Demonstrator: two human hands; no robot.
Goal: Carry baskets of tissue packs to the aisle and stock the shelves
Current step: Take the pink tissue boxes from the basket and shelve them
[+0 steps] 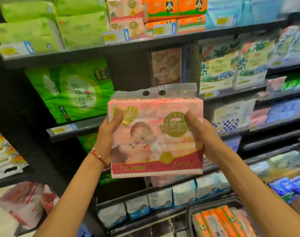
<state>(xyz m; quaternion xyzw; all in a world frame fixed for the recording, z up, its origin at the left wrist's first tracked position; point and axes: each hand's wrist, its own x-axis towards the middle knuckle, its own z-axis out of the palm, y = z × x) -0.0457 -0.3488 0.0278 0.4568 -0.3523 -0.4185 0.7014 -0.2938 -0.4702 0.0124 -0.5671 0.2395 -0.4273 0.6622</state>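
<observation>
Fingers (118, 117) of left hand (105, 134) and right hand (203, 135) grip the tissue pack (156, 139) between them.

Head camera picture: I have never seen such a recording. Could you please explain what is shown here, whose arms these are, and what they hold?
There is no machine here. One camera sits on a person's head and looks forward and down, so the two bare arms are that person's own. The left hand, with a red string on its wrist, and the right hand each grip one side of a pink tissue pack, thumbs on its front, and hold it upright before the store shelves. Many tissue packs stand on the shelves, for example the large green packs. Behind the held pack, a matching pink pack stands beside a dark gap. At the lower right, a black basket holds orange packs.
</observation>
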